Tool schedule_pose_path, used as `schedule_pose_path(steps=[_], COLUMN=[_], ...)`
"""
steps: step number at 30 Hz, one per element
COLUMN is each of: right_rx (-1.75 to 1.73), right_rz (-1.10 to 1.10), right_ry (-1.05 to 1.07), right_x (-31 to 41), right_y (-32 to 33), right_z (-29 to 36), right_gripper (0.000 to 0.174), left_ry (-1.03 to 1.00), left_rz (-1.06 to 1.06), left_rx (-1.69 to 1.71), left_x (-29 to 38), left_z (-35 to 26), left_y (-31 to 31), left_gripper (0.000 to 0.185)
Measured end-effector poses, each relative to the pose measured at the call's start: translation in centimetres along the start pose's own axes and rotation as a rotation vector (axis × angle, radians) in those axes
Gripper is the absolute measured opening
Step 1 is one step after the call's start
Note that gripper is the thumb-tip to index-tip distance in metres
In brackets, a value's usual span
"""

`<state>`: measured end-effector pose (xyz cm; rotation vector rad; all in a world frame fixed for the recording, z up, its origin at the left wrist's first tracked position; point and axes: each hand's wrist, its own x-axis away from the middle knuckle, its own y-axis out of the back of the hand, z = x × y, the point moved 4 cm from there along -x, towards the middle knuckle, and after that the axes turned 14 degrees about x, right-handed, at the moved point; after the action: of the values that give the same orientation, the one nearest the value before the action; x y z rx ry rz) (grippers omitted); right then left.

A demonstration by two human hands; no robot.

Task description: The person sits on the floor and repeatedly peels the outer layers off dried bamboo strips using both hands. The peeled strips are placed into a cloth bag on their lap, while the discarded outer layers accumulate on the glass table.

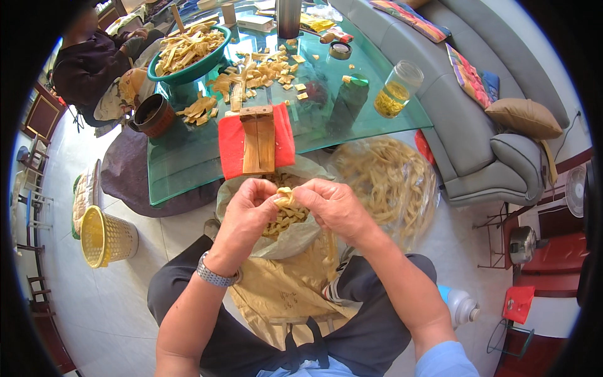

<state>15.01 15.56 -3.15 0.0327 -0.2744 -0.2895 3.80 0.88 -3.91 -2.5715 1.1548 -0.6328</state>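
My left hand [249, 205] and my right hand [334, 205] meet over an open pale sack [282, 252], pinching a folded yellowish strip [284, 200] between thumbs and fingers. A length of similar strip [330, 249] hangs below my right hand. Inside the sack lie many small pale-yellow folded pieces [287, 221]. Just beyond my hands, a wooden block with a slotted head [258, 146] rests on a red cloth [231, 151] at the edge of the glass table [325, 132]. Beside the sack, clear plastic wraps a heap of long pale strips [386, 188].
A green basin [188, 75] of strips, loose cut pieces [268, 70], a dark mug [153, 115] and a glass jar [398, 89] stand on the table. Another person [89, 70] sits at far left. A yellow basket [108, 238] is left; a grey sofa [452, 118] is right.
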Motion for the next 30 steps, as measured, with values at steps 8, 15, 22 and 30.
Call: schedule_pose_path(steps=[8, 15, 22, 30], right_rx=[0.074, 0.165, 0.349, 0.379], right_rz=[-0.039, -0.019, -0.050, 0.003], right_ry=[0.147, 0.137, 0.146, 0.185], right_x=[0.2, 0.0, 0.4, 0.4], right_y=[-0.9, -1.1, 0.2, -2.4], right_z=[0.3, 0.0, -0.2, -0.6], right_gripper=[0.026, 0.027, 0.025, 0.017], left_ry=[-0.010, -0.102, -0.077, -0.650], left_rz=[0.031, -0.031, -0.014, 0.355], left_rx=[0.116, -0.033, -0.095, -1.109], left_x=[1.1, 0.8, 0.5, 2.1], left_z=[-1.1, -1.8, -3.1, -1.8], left_y=[-1.8, 0.2, 2.8, -1.1], left_gripper=[0.021, 0.023, 0.021, 0.026])
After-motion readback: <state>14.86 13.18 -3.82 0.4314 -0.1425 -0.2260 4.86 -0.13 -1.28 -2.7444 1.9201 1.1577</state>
